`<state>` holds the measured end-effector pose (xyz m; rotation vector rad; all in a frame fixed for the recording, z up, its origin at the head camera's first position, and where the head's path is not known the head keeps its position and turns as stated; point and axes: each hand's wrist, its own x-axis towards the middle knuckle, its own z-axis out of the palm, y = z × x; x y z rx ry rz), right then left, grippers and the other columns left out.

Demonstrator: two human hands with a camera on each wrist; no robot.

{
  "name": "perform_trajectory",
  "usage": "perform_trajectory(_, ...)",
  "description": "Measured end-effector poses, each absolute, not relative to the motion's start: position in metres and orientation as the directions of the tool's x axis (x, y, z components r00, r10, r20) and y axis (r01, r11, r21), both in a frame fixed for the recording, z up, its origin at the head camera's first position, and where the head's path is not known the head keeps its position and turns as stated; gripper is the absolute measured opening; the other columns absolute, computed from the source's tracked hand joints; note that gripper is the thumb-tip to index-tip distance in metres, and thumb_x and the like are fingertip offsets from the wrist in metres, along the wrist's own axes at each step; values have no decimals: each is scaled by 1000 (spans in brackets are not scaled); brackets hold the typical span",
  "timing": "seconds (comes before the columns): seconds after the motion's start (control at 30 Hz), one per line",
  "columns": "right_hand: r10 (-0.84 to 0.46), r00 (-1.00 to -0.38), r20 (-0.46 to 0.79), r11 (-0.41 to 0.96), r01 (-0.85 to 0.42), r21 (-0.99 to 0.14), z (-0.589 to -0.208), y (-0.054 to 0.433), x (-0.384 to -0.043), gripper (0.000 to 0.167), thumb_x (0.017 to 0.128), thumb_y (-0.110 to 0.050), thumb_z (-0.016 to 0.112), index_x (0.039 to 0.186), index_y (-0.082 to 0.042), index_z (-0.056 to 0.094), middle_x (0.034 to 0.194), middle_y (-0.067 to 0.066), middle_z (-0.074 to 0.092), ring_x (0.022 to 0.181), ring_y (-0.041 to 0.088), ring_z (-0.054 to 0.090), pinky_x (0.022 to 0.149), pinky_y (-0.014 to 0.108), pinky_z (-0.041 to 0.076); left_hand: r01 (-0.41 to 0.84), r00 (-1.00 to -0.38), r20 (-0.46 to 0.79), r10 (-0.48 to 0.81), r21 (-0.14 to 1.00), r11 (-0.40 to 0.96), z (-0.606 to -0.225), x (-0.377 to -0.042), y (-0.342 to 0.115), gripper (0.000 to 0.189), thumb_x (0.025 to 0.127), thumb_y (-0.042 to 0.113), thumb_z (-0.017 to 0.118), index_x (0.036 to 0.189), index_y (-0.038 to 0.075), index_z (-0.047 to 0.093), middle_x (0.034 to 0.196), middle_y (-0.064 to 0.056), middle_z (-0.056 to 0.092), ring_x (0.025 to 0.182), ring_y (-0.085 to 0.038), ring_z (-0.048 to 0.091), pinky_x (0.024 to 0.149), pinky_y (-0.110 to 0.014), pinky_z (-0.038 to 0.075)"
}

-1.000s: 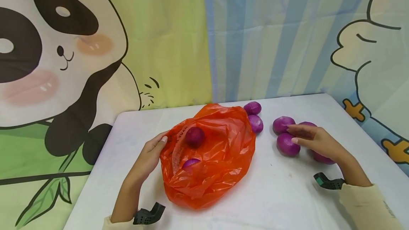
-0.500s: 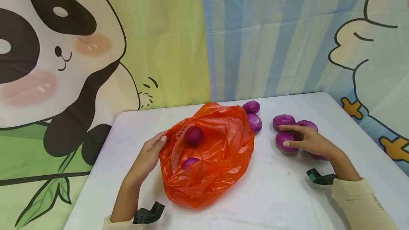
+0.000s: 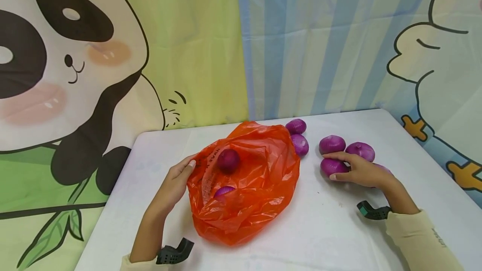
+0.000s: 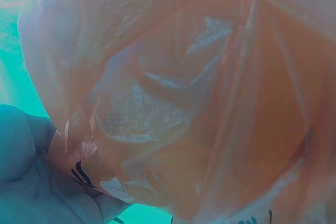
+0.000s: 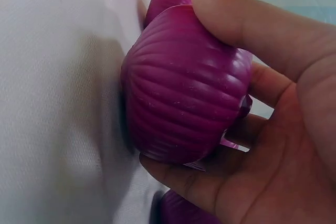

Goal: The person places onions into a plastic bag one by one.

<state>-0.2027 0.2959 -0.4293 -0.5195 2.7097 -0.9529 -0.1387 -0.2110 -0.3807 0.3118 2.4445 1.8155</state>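
My left hand (image 3: 174,185) pinches the left rim of a crumpled orange-red plastic bag (image 3: 263,170), whose mouth gapes upward. Inside lie two purple onions, a dark one (image 3: 228,161) and a partly hidden one (image 3: 224,190). In the left wrist view the bag's film (image 4: 173,103) fills most of the frame beside my palm (image 4: 47,182). On the right, my right hand (image 3: 363,171) grips a ribbed purple onion (image 3: 331,167). The right wrist view has that onion (image 5: 184,85) between thumb and fingers, close against the white cloth.
Around the right hand sit more onions: one behind (image 3: 332,144), one to the right (image 3: 360,150), and one (image 3: 382,168) mostly hidden by the hand. Two others (image 3: 299,144) rest against the bag's right side. A cartoon-print curtain (image 3: 320,45) backs the white table (image 3: 301,237).
My right hand has moved left and closed its fingers around the nearest onion, which has shifted slightly left. The left hand and bag have stayed in place.
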Motion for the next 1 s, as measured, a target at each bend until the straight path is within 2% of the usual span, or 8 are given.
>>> perform_trajectory(0.37, -375, -923, -84, 702, -224, -676, -415, 293, -200, 71, 82, -34, 79, 145, -23, 47, 137, 25, 44, 121, 49, 41, 80, 56, 54, 111, -976, 54, 211, 956, 272, -381, -139, -212, 47, 106, 32, 38, 145, 6, 44, 141, -10, 50, 128, -27, 47, 105, -45, 39)
perform_trajectory(0.47, -378, -922, -84, 702, -226, -676, -409, 290, -199, 72, 82, -35, 78, 145, -22, 46, 136, 26, 45, 120, 50, 40, 79, 56, 54, 109, -976, 50, 211, 955, 275, -382, -138, -212, 47, 107, 31, 38, 145, 6, 44, 141, -11, 50, 128, -28, 48, 104, -45, 39)
perform_trajectory(0.6, -375, -923, -82, 715, -231, -660, -399, 286, -200, 74, 82, -37, 78, 145, -14, 46, 132, 27, 48, 117, 51, 41, 75, 54, 55, 103, -976, 44, 211, 956, 274, -382, -139, -211, 46, 106, 32, 38, 145, 7, 44, 142, -9, 49, 129, -26, 47, 105, -43, 39)
perform_trajectory(0.83, -416, -908, -54, 680, -272, -681, -382, 278, -205, 71, 83, -34, 78, 145, -18, 47, 134, 22, 49, 116, 44, 46, 73, 46, 57, 104, -976, 46, 212, 956, 273, -383, -139, -211, 46, 106, 32, 38, 145, 8, 44, 143, -7, 48, 131, -25, 45, 105, -43, 38)
perform_trajectory(1.0, -452, -892, -11, 642, -317, -698, -373, 270, -206, 68, 84, -30, 78, 144, -18, 48, 128, 16, 55, 112, 37, 50, 73, 43, 58, 101, -977, 43, 209, 955, 277, -383, -139, -211, 47, 106, 32, 38, 146, 7, 44, 143, -7, 48, 130, -25, 45, 105, -42, 39)
